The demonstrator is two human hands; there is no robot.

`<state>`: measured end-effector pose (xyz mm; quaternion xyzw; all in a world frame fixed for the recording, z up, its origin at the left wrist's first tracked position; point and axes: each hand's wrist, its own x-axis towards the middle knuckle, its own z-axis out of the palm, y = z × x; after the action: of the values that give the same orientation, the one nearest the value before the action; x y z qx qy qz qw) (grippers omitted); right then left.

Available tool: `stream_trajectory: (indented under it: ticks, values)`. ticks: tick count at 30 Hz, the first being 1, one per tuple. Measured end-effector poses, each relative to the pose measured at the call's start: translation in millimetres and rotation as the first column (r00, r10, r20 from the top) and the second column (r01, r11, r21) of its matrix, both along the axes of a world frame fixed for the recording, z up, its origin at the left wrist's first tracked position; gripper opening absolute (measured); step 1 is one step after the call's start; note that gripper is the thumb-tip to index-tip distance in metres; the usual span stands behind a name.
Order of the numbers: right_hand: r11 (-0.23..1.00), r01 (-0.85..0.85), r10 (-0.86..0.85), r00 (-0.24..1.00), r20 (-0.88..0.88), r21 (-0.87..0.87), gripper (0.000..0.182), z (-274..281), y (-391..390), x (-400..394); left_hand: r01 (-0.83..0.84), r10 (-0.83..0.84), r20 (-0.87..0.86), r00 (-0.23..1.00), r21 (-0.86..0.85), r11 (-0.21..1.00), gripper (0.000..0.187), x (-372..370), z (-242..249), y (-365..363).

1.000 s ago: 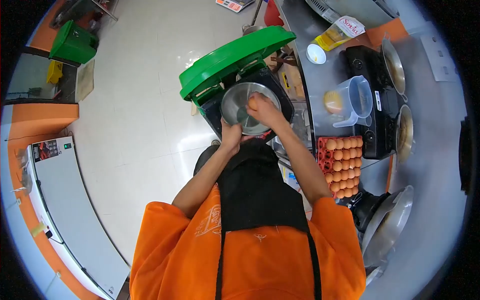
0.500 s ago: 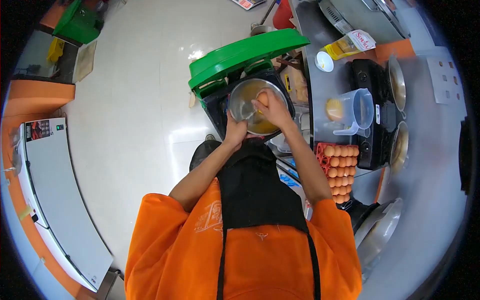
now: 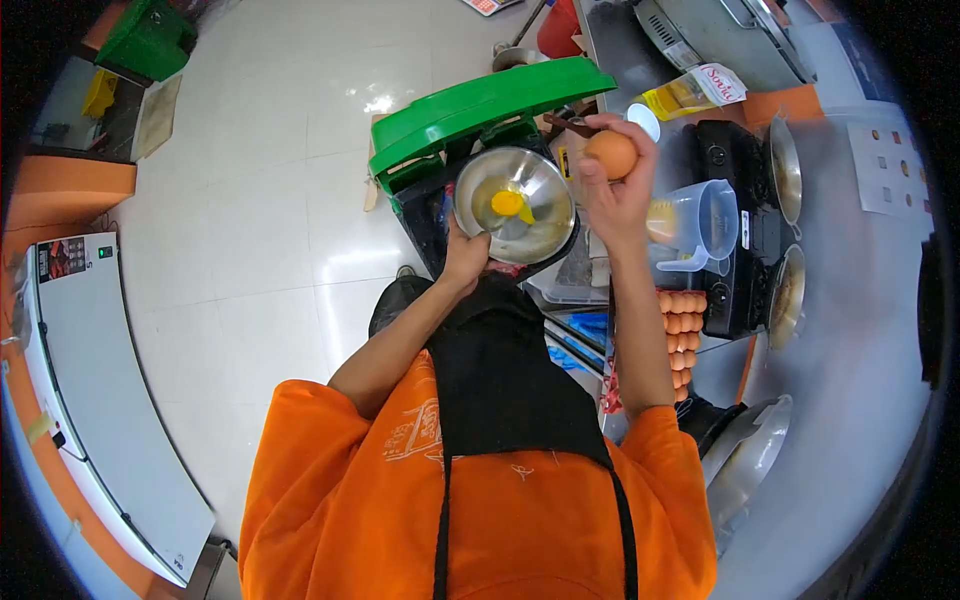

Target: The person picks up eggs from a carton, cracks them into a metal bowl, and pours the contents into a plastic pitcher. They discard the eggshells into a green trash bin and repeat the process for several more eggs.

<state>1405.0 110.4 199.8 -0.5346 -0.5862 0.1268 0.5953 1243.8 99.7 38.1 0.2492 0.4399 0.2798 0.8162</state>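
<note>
My left hand [image 3: 466,258] grips the near-left rim of a shiny metal bowl [image 3: 548,190], thumb on the rim and the other fingers mostly hidden beneath. A yellow egg yolk [image 3: 508,203] and some clear liquid lie inside. The bowl is over a black bin [image 3: 425,235] whose green lid [image 3: 490,105] stands raised. To the right of the bowl, my right hand [image 3: 622,205] is closed around a brown egg [image 3: 612,155]. Whether its shell is cracked does not show. Below my right forearm, stacked rows of brown eggs [image 3: 684,335] sit on the counter edge.
On the steel counter [image 3: 850,400] are a clear measuring jug [image 3: 712,225] with yellow content, a black stove [image 3: 722,160] with pans, a small white bowl [image 3: 645,122] and an oil pouch [image 3: 700,90]. A white chest freezer [image 3: 120,400] stands at left.
My right hand has moved from inside the bowl up and right, holding the egg. The yolk in the bowl is now uncovered. My left hand still holds the bowl.
</note>
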Motion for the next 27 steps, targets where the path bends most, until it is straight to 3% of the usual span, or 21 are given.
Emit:
stream_trajectory:
  ticks: [3,6,7,9,12,15,18,19,22,23,26,27]
  values:
    - [0.988,-0.018,0.019,1.000,-0.004,0.151,0.057,12,3,-5,0.003,-0.003,-0.002,1.000,0.017,1.000,0.070,0,1,0]
    - [0.989,0.048,-0.056,0.997,0.048,0.141,0.054,-36,2,-3,0.008,-0.007,-0.006,1.000,0.044,0.999,0.072,1,4,1]
    - [0.995,0.077,-0.064,0.983,0.173,-0.070,0.054,-58,-2,-4,0.010,-0.010,-0.007,1.000,0.057,0.998,0.073,2,4,1]
    - [0.868,0.200,0.000,0.916,0.402,-0.455,0.053,-94,-11,-7,0.000,0.000,0.000,1.000,0.094,0.996,0.073,4,-2,1]
    - [0.892,0.249,-0.161,0.955,0.249,-0.378,0.051,-101,-14,-6,-0.025,0.029,-0.019,0.999,0.180,0.983,0.074,4,-6,7]
    - [0.946,0.259,-0.285,0.951,-0.121,-0.196,0.050,-82,-9,-10,-0.041,0.054,-0.032,0.998,0.318,0.947,0.076,7,-29,6]
    - [0.844,0.147,-0.113,0.989,0.097,-0.517,0.043,-109,-7,3,-0.049,0.062,-0.039,0.997,0.262,0.964,0.074,8,-28,5]
    - [0.868,0.207,-0.214,0.976,0.037,-0.452,0.040,-114,-13,4,-0.058,0.069,-0.046,0.997,0.208,0.977,0.073,6,-21,8]
    - [0.833,0.349,-0.475,0.849,-0.232,-0.429,0.027,-121,-15,25,-0.054,0.062,-0.057,0.996,0.130,0.990,0.069,-5,18,15]
    - [0.824,0.368,-0.528,0.776,-0.346,-0.432,0.025,-124,-18,29,-0.080,0.108,-0.057,0.992,0.365,0.928,0.064,-3,-31,17]
    - [0.850,0.298,-0.526,0.448,-0.723,-0.433,0.030,-134,-37,39,-0.069,0.086,-0.067,0.994,0.221,0.973,0.062,-12,6,22]
    - [0.804,0.269,-0.589,0.481,-0.650,-0.530,0.041,-158,-43,41,-0.046,0.064,-0.103,0.993,0.166,0.985,0.058,-14,16,25]
